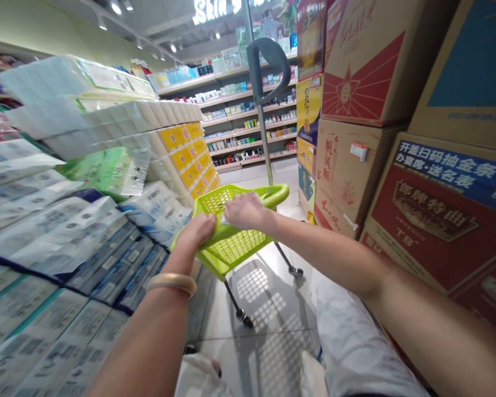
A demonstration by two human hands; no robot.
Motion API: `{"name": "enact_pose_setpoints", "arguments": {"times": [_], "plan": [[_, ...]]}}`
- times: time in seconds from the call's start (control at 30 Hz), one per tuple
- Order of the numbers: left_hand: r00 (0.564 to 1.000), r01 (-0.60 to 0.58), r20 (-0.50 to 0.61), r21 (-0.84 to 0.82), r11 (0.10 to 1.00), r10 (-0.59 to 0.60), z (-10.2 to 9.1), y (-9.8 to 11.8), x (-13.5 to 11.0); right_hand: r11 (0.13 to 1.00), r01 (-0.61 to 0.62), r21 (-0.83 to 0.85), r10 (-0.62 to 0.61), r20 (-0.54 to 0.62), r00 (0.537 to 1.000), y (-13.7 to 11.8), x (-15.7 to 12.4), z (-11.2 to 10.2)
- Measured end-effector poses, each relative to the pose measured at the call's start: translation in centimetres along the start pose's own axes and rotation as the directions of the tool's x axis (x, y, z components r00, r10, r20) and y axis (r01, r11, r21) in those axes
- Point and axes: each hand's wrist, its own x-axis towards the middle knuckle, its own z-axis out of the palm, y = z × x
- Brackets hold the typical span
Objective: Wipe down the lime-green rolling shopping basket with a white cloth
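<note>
In front of me stands a lime-green shopping cart (236,248) with a slotted plastic basket and thin grey legs on casters. My left hand (200,227), below a gold-coloured bangle (171,282), is closed around the left part of its handle. Farther right, my right hand (244,209) is also closed, its fingers wrapped over the handle near the middle. A small white bit shows beside the right hand's fingers; I cannot make out what it is. Most of the basket's inside is hidden behind my hands and the handle.
Stacked tissue packs (78,231) line the left side, with a green pack (103,171) on top. Cardboard cartons (355,165) rise close on the right. A grey pole (263,138) stands just beyond the cart. Stocked shelves (248,110) cross the back. Tiled floor (268,342) lies between.
</note>
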Motion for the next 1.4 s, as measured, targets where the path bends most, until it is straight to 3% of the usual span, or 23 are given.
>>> {"name": "enact_pose_setpoints", "arguments": {"times": [0.13, 0.27, 0.3, 0.37, 0.43, 0.53, 0.6, 0.7, 0.8, 0.87, 0.97, 1.07, 1.2, 1.3, 1.4], "plan": [[0.998, -0.003, 0.058, -0.033, 0.999, 0.005, -0.1, -0.3, -0.2, 0.992, 0.128, -0.012, -0.128, -0.003, 0.992, -2.1, 0.4, 0.0], [0.995, 0.091, 0.046, -0.055, 0.994, -0.088, -0.1, 0.0, -0.6, 0.973, 0.207, -0.098, -0.211, -0.032, 0.977, 0.2, -0.4, 0.1], [0.993, 0.111, 0.042, -0.064, 0.992, -0.109, -0.1, 0.2, -0.7, 0.981, 0.169, -0.093, -0.173, -0.041, 0.984, 1.2, -0.7, 0.1], [0.991, 0.132, 0.036, -0.088, 0.987, -0.130, -0.1, 0.7, -0.9, 1.000, -0.017, -0.021, 0.017, -0.031, 0.999, 3.4, -1.2, 0.0], [0.991, 0.136, 0.033, -0.110, 0.985, -0.133, -0.1, 1.3, -1.1, 0.978, -0.205, 0.050, 0.204, 0.007, 0.979, 5.0, -1.5, -0.1], [0.989, 0.148, 0.027, -0.121, 0.982, -0.146, -0.1, 2.0, -1.2, 0.949, -0.309, 0.065, 0.309, 0.007, 0.951, 5.3, -1.9, 0.0], [0.988, 0.152, 0.025, -0.119, 0.981, -0.150, -0.1, 2.1, -1.2, 0.957, -0.288, 0.044, 0.290, -0.049, 0.956, 3.9, -2.0, 0.3], [0.991, 0.134, 0.028, -0.113, 0.985, -0.131, -0.2, 2.0, -1.3, 0.995, -0.100, 0.004, 0.099, -0.207, 0.973, 0.9, -2.1, 1.3], [0.993, 0.111, 0.039, -0.107, 0.988, -0.107, -0.4, 1.7, -1.6, 0.996, 0.091, 0.005, -0.083, -0.353, 0.932, -1.0, -2.3, 2.5], [0.994, 0.109, 0.039, -0.104, 0.989, -0.106, -0.4, 1.7, -1.8, 0.987, 0.157, 0.021, -0.134, -0.418, 0.899, -0.7, -2.5, 3.1], [0.993, 0.121, 0.029, -0.107, 0.987, -0.118, -0.5, 1.8, -2.0, 0.973, 0.230, 0.019, -0.191, -0.488, 0.852, 2.1, -3.4, 3.9], [0.991, 0.135, 0.019, -0.115, 0.984, -0.134, -0.5, 2.1, -2.2, 0.976, 0.216, 0.028, -0.169, -0.528, 0.832, 6.1, -4.7, 4.5], [0.991, 0.131, 0.007, -0.116, 0.985, -0.131, -0.5, 2.4, -2.2, 0.995, 0.010, 0.104, 0.047, -0.531, 0.846, 8.8, -5.9, 5.0], [0.995, 0.098, 0.003, -0.111, 0.989, -0.099, -0.3, 2.6, -2.1, 0.981, -0.101, 0.167, 0.174, -0.508, 0.843, 7.0, -5.7, 5.0], [0.998, 0.057, -0.004, -0.096, 0.994, -0.058, -0.2, 2.5, -2.1, 0.986, 0.049, 0.160, 0.036, -0.491, 0.870, 3.5, -4.9, 4.8]]}}
